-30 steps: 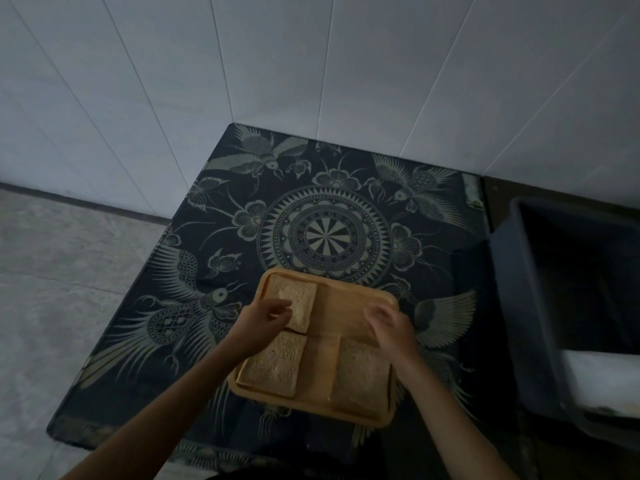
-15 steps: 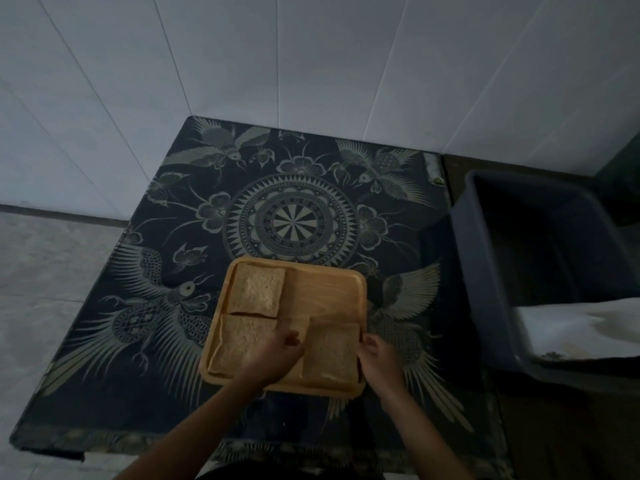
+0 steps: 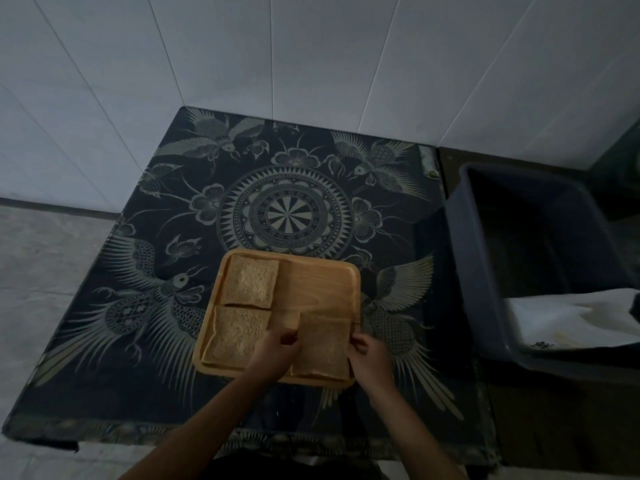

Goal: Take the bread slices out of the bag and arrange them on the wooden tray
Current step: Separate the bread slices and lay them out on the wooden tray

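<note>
A square wooden tray (image 3: 322, 285) lies on the patterned table near its front edge. Three bread slices rest on it: one at the far left (image 3: 251, 285), one at the near left (image 3: 235, 336), one at the near right (image 3: 323, 346). My left hand (image 3: 273, 351) pinches the left edge of the near-right slice. On the slice's right edge, my right hand (image 3: 369, 355) holds it with curled fingers. The tray's far-right quarter is bare wood. A white bag (image 3: 571, 320) lies in the bin to the right.
The table carries a dark cloth (image 3: 287, 209) with a bird and mandala pattern. A dark grey plastic bin (image 3: 485, 271) stands to the right of the table. White tiled walls rise behind. A pale floor (image 3: 45, 271) lies to the left.
My left hand left the far-left slice and came to the near-right slice. Both hands now grip that slice's edges. The camera view shifted right.
</note>
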Motion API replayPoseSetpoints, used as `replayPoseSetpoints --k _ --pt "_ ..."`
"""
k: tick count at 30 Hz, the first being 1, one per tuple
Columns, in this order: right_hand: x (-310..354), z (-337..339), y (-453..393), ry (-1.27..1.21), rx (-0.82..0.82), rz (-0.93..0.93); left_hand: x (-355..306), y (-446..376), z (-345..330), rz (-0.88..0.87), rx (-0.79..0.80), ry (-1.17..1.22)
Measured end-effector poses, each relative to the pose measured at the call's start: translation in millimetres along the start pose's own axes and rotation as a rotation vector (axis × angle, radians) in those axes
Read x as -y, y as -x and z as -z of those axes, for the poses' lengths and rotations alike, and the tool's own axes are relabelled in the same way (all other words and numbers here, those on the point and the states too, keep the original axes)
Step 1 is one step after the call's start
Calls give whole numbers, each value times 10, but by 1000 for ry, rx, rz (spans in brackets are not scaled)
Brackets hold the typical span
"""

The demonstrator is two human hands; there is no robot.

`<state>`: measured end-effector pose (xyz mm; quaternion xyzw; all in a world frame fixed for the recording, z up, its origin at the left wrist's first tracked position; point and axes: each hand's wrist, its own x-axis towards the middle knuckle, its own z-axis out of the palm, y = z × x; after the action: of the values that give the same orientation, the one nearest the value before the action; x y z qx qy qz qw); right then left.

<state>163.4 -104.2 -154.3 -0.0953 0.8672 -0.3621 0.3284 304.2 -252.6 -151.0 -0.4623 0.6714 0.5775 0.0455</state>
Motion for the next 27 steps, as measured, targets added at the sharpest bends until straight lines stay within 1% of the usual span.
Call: replayPoseSetpoints --k 5,12,17,22,27 --pt "-54 -26 58 -25 19 -39 68 43 -23 25 -9 34" --pt "-69 -34 44 -13 7 -28 73 30 -27 43 -45 51" --pt "-31 -2 55 -24 -31 23 46 18 -8 16 -48 85" --pt "111 118 -65 -93 -32 66 -100 -70 61 -56 -38 147" --pt "357 228 -329 -166 1 81 -364 -306 174 -75 -49 172"
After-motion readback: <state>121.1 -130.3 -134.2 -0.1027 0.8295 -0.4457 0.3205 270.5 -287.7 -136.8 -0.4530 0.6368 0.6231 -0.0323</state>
